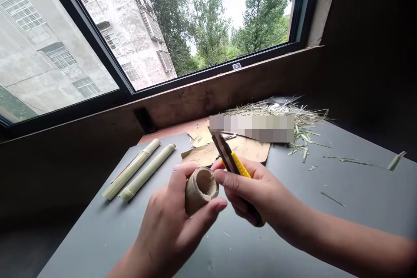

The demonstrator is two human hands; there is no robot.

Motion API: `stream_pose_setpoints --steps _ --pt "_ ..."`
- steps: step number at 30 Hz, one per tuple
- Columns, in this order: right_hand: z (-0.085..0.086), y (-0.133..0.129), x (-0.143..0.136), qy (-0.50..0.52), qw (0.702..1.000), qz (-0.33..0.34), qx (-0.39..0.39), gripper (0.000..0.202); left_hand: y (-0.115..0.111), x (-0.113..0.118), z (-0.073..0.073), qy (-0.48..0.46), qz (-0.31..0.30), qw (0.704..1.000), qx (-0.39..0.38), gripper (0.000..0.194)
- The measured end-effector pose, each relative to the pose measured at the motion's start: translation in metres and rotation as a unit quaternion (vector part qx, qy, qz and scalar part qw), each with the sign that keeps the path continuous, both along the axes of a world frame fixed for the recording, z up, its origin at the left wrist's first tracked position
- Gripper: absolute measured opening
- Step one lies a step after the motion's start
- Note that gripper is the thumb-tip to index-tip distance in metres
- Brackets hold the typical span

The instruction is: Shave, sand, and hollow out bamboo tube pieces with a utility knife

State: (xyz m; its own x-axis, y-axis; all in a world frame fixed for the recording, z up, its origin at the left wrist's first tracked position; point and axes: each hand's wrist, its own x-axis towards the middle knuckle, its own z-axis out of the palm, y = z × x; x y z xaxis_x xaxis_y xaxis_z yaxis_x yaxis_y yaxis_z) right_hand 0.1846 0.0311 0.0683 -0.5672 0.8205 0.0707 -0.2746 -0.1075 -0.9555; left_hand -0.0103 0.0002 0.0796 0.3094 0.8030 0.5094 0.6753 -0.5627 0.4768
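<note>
My left hand (176, 217) wraps round a short hollow bamboo tube (195, 197), its open end tilted up and toward the right. Pale crumbs cling to the inner wall near the rim. In my right hand (250, 186) is a yellow and black utility knife (240, 166), its blade pointing up and to the left, clear of the tube. The right thumb and a fingertip come up to the tube's rim at its right side. Both hands are above the grey table (276, 247).
Two pale green bamboo lengths (148, 173) lie at the left. Brown sandpaper sheets (202, 153) are spread behind the hands. A heap of thin bamboo shavings (312, 115) covers the back right, partly blurred out, with loose slivers (352, 160) nearby. A window (215, 69) rises beyond the table.
</note>
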Motion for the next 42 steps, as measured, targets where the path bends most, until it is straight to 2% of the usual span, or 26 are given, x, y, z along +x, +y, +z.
stream_pose_setpoints --steps 2,3,5,7,8,13,17,22,27,31,35,39,42 --pt "0.002 0.001 0.009 -0.099 0.991 -0.029 0.088 0.033 0.002 -0.004 -0.003 -0.038 0.015 0.999 -0.001 0.034" --pt "0.003 0.001 0.013 -0.152 0.977 -0.045 0.141 0.034 0.005 -0.007 -0.005 -0.065 0.016 0.998 0.009 0.04" --pt "0.003 0.002 0.021 -0.234 0.943 -0.068 0.225 0.038 0.013 -0.013 -0.009 -0.112 0.007 0.993 0.039 0.059" --pt "0.001 0.002 0.025 -0.272 0.921 -0.071 0.268 0.044 0.02 -0.017 -0.01 -0.125 -0.012 0.99 0.062 0.074" --pt "-0.001 0.003 0.026 -0.282 0.914 -0.073 0.281 0.046 0.023 -0.018 -0.009 -0.12 -0.022 0.99 0.07 0.074" --pt "-0.008 0.003 0.024 -0.302 0.881 -0.102 0.348 0.045 0.023 -0.015 -0.002 -0.093 -0.063 0.991 0.07 0.043" --pt "-0.009 0.001 0.025 -0.311 0.864 -0.122 0.376 0.043 0.019 -0.014 -0.003 -0.097 -0.07 0.991 0.062 0.041" --pt "-0.009 -0.003 0.025 -0.318 0.848 -0.11 0.409 0.041 0.014 -0.013 -0.006 -0.077 -0.035 0.992 0.091 0.055" --pt "-0.013 -0.004 0.025 -0.33 0.821 -0.097 0.456 0.035 0.011 -0.009 -0.002 -0.032 -0.035 0.993 0.108 0.051" --pt "-0.015 -0.004 0.027 -0.335 0.816 -0.085 0.463 0.032 0.01 -0.008 0.0 -0.025 -0.047 0.993 0.106 0.048" --pt "-0.016 -0.003 0.026 -0.333 0.812 -0.09 0.471 0.032 0.008 -0.006 0.0 -0.013 -0.034 0.994 0.105 0.046" --pt "-0.016 -0.003 0.024 -0.325 0.798 -0.125 0.492 0.031 0.004 0.001 -0.001 0.0 -0.02 0.993 0.119 0.04" --pt "-0.016 -0.002 0.025 -0.297 0.811 -0.133 0.487 0.032 0.001 0.003 -0.002 -0.006 -0.029 0.994 0.105 0.036"
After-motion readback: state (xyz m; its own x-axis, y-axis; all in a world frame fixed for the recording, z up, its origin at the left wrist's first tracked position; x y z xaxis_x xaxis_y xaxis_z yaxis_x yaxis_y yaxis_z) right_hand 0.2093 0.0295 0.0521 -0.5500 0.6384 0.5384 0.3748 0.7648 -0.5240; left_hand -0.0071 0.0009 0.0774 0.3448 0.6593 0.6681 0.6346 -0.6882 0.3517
